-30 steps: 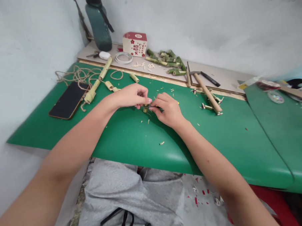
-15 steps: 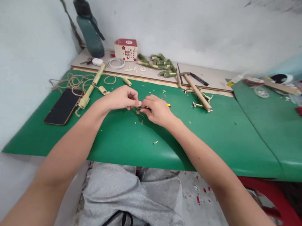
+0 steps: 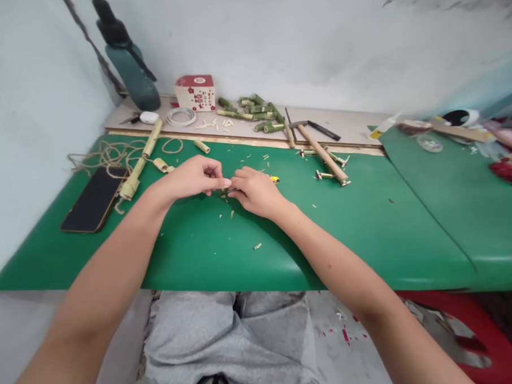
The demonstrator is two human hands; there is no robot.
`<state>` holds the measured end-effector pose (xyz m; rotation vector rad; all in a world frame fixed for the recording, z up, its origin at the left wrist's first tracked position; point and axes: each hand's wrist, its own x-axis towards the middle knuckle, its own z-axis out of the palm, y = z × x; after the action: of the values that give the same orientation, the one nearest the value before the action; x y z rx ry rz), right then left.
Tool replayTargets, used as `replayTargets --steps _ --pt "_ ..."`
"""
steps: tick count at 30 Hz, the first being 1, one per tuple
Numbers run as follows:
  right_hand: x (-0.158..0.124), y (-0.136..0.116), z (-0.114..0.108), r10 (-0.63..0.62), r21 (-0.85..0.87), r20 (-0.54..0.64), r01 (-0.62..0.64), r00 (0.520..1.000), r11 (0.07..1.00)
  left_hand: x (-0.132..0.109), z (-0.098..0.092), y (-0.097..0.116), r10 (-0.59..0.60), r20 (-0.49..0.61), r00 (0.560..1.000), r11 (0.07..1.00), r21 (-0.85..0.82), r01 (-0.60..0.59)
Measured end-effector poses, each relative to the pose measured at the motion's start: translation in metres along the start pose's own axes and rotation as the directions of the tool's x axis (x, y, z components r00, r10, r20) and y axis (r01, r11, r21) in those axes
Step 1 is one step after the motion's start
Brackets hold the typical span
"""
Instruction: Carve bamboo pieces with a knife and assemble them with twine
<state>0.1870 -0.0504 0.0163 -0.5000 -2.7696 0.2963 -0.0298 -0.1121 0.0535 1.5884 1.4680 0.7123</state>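
Observation:
My left hand (image 3: pixel 196 179) is closed in a pinch over the green mat (image 3: pixel 191 254), its thumb and fingertips on a small bamboo piece (image 3: pixel 224 193) that is mostly hidden. Right beside it, my right hand (image 3: pixel 256 191) is wrapped round a thin knife; its yellow handle end (image 3: pixel 274 179) sticks out behind the knuckles. The dark blade shows only partly, close to the bamboo. Small shavings and a short bamboo sliver (image 3: pixel 257 246) lie on the mat around both hands.
Left are a phone (image 3: pixel 96 200), twine (image 3: pixel 105 156) and a long bamboo tube (image 3: pixel 142 160). Behind stand a bottle (image 3: pixel 132 73) and a box (image 3: pixel 196 94), near cut bamboo pieces (image 3: pixel 258 108). A hammer (image 3: pixel 322 152) lies to the right across small bamboo assemblies (image 3: pixel 323 175).
The camera view has shifted, so the mat's things appear further left and most sit slightly lower. Both hands stay together at the bamboo piece, with the same grips.

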Motion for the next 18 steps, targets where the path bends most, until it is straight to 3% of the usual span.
replayTargets --steps 9,18 --pt "0.000 0.018 0.006 -0.074 0.126 -0.218 0.103 0.973 0.987 0.002 0.006 -0.004 0.082 -0.060 0.995 0.991 0.108 -0.075" --pt "0.002 0.009 0.012 -0.010 0.109 -0.227 0.035 0.974 0.993 0.005 0.003 -0.013 0.074 -0.079 0.994 0.997 0.039 -0.071"
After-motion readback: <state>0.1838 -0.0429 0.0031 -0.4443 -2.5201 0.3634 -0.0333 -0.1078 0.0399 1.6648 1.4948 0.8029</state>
